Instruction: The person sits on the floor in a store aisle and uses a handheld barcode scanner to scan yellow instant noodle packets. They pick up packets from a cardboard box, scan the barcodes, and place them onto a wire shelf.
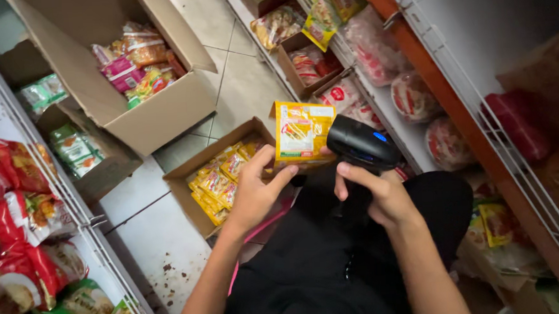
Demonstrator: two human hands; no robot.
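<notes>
Above the open carton of yellow sachets (221,181) on the floor, a yellow sachet (302,132) is pinched in the left hand (256,192), and a black barcode scanner (362,144) is gripped in the right hand (381,193). Held so lightly, the sachet could be dropped or misread if tilted.

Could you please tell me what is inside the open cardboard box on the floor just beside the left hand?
The cardboard box holds rows of yellow sachets packed upright. The left hand covers the box's near right part, so what lies there, and beneath the top layer, cannot be seen.
</notes>
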